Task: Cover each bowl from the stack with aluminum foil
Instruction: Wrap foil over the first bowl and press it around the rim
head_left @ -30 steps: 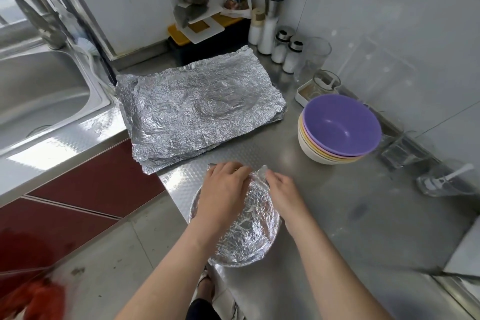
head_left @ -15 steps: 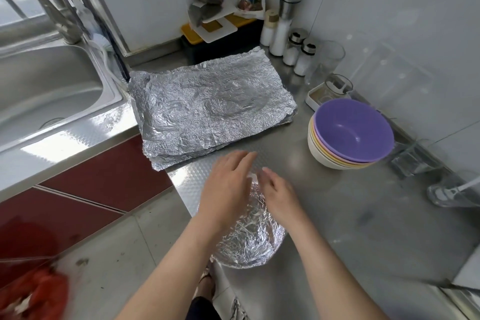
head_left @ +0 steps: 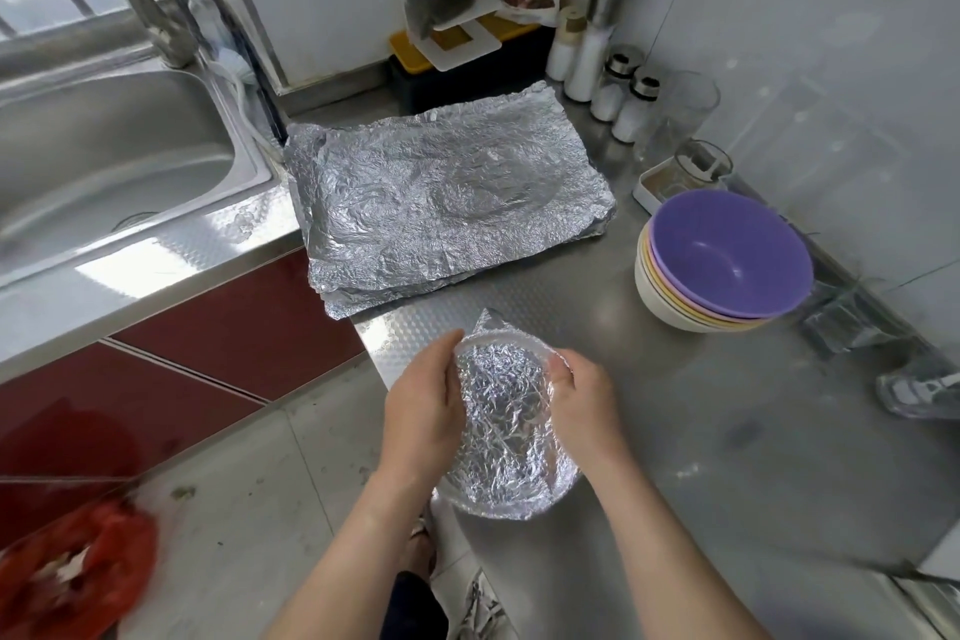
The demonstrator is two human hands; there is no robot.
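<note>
foil-covered bowl [head_left: 506,431] is gripped at the rim by curled left hand [head_left: 423,411] and right hand [head_left: 582,400], foil seemingly being crimped. next bowl's probably to be pulled from stack [head_left: 727,270] at 2 o'clock.

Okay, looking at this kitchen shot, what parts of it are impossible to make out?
Head view only:
- Colour of the foil-covered bowl: hidden by its foil.
- Exact count in the bowl stack: nested, only rims show under the purple one.
- Fingertips of the right hand: tucked at the bowl's rim.
- What the red object is: blurred, cut off by the bottom-left corner.
- Number of foil sheets: piled, edges overlapping.
</note>
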